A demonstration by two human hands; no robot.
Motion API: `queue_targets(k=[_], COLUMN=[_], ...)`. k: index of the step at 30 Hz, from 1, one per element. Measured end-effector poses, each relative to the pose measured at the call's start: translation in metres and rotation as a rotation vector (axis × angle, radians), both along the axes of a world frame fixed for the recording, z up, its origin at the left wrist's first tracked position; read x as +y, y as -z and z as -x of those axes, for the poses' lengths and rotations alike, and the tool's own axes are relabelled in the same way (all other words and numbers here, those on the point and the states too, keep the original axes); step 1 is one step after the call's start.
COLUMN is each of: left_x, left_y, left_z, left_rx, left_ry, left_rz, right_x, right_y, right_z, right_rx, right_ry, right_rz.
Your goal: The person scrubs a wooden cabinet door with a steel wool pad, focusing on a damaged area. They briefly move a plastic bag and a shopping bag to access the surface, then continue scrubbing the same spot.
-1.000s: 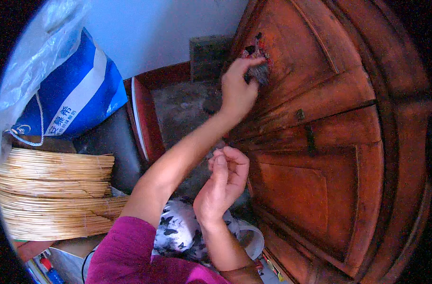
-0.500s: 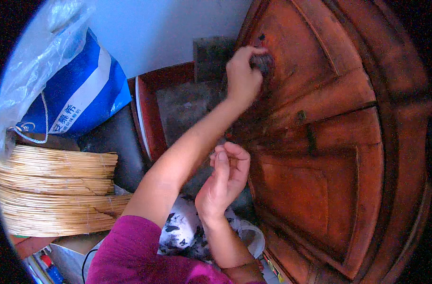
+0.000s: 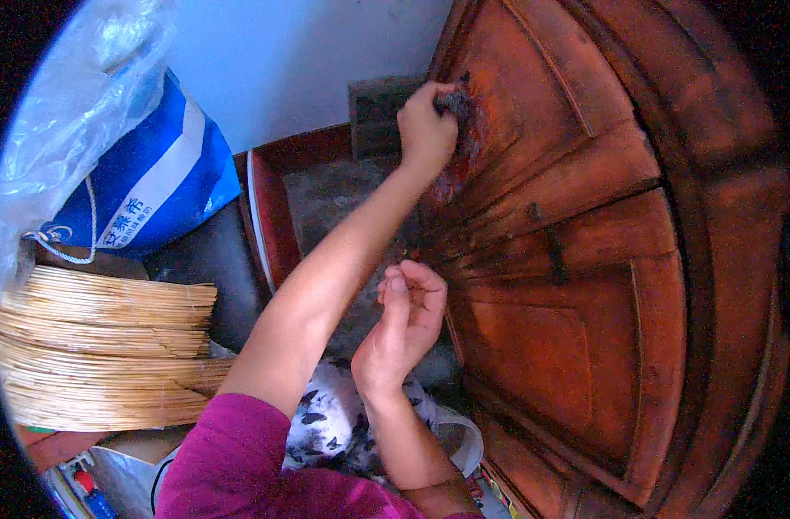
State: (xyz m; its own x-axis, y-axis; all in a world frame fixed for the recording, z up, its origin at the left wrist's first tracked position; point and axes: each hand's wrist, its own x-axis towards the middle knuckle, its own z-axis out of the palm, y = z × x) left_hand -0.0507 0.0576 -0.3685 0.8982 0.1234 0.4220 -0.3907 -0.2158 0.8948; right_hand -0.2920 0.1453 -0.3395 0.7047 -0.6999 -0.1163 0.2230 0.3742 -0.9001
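Observation:
My left hand (image 3: 428, 130) reaches up to the far part of the reddish-brown panelled wooden door (image 3: 533, 346). Its fingers are closed on a dark grey scouring pad (image 3: 455, 104), pressed against the wood. Around the pad the surface looks wet and smeared, with a brighter orange-red patch. My right hand (image 3: 402, 324) hovers lower down, beside the left forearm and left of the door. Its fingers are loosely curled with the thumb apart from the palm, and I see nothing in them.
Left, a stacked bundle of thin pale sticks (image 3: 101, 355) lies below a blue-and-white bag (image 3: 153, 182) and clear plastic sheeting (image 3: 75, 95). A dark grey block (image 3: 378, 117) stands at the white wall. Near me are butterfly-patterned cloth (image 3: 326, 424) and a white tub (image 3: 464, 437).
My left hand has moved slightly left along the door with the scouring pad, and the smeared patch shows more. My right hand keeps its pose. The view has shifted a little.

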Motion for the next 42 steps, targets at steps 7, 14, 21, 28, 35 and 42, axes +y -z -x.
queue_targets(k=[7,14,21,28,35,42], left_x=[-0.010,-0.002,-0.011,-0.005,-0.003,-0.005], left_y=[0.015,0.041,0.040,0.055,0.034,0.038], left_z=[0.035,0.053,0.042,0.081,0.098,0.081], left_rx=[-0.029,-0.025,-0.019,-0.019,-0.048,-0.176], left_ry=[0.089,0.092,0.052,0.140,0.227,0.030], left_rz=[0.000,0.051,-0.003,0.121,0.207,0.139], right_x=[-0.007,-0.006,-0.008,-0.008,-0.012,-0.021], right_y=[-0.001,0.004,0.001,0.008,0.012,0.019], right_z=[-0.001,0.000,0.000,0.000,0.007,0.011], right_rx=[-0.006,-0.011,-0.028,-0.025,-0.016,-0.018], right_ry=[0.020,0.062,0.063,0.084,0.075,0.026], right_rz=[-0.040,0.004,-0.005,0.011,0.009,-0.081])
